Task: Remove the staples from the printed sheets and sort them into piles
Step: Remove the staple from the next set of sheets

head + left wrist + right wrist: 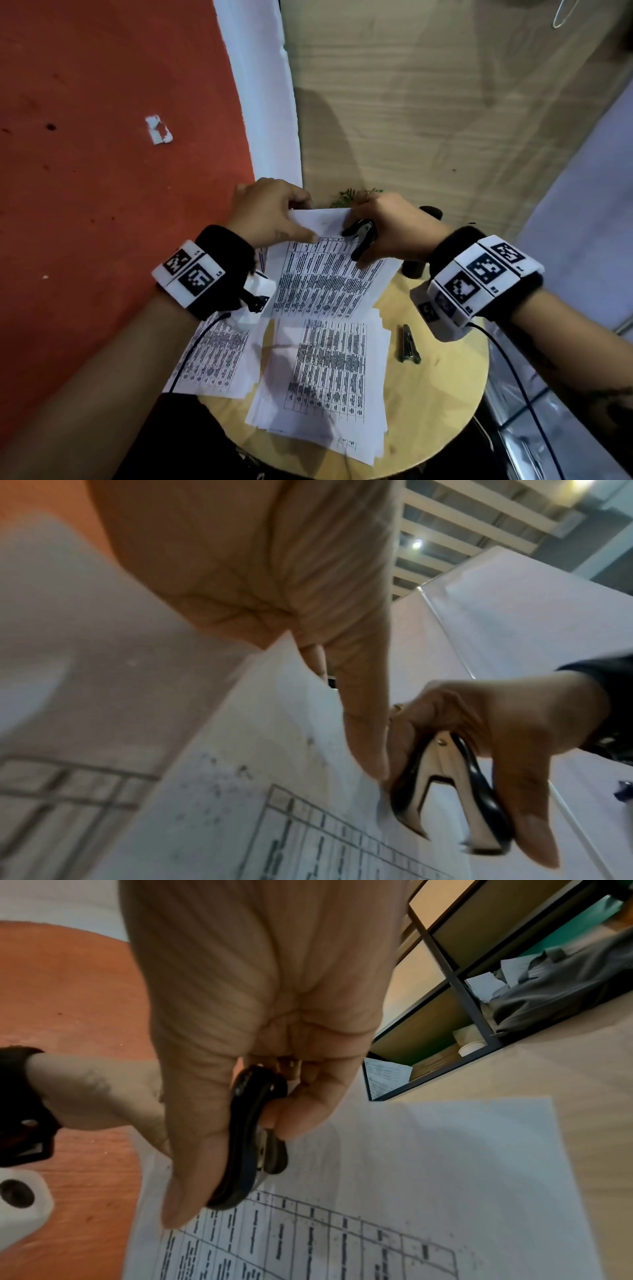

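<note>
Printed sheets [318, 274] pinched by left hand [270, 212]; right hand [394, 226] grips staple remover [361, 236]; table text unreadable.

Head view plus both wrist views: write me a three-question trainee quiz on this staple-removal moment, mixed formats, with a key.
1. True or false: the right hand grips the black staple remover.
2. Which does the left hand pinch? A) the held sheets at their top edge B) the dark tool on the round table C) nothing
3. Fill in: besides the held sheets, ___ piles of printed sheets lie on the table.

Key: 1 true; 2 A; 3 two
</note>
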A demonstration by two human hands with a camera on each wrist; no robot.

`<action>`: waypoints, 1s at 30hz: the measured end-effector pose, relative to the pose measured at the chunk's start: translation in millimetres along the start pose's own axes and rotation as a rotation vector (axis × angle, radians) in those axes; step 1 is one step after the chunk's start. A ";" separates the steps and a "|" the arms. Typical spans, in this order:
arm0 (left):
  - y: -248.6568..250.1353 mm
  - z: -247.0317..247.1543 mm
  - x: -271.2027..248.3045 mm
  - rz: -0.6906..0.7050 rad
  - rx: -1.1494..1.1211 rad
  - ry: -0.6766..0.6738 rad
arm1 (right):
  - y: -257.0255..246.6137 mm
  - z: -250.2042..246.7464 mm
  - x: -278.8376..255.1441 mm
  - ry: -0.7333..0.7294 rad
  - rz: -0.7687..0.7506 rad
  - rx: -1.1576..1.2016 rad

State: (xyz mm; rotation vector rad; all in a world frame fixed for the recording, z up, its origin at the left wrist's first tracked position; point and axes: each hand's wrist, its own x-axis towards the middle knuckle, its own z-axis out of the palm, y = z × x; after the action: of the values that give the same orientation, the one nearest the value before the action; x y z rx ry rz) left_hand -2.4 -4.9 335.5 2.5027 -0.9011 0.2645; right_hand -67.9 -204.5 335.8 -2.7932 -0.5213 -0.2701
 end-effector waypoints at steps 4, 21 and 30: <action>12.7 -1.5 3.9 0.068 0.028 -0.003 | -2.6 -7.3 -3.1 0.044 0.003 0.022; 22.7 -4.6 -1.6 0.068 -0.371 -0.052 | -25.0 9.3 -21.7 0.554 -0.180 -0.139; 28.8 -8.1 -7.4 0.070 -0.444 -0.013 | -31.6 10.0 -21.4 0.620 -0.264 -0.126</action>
State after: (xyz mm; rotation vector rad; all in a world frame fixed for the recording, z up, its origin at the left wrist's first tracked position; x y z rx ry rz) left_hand -26.8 -16.5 350.5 2.0688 -0.9364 0.0601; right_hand -98.2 -180.1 329.1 -2.5430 -0.7203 -1.2067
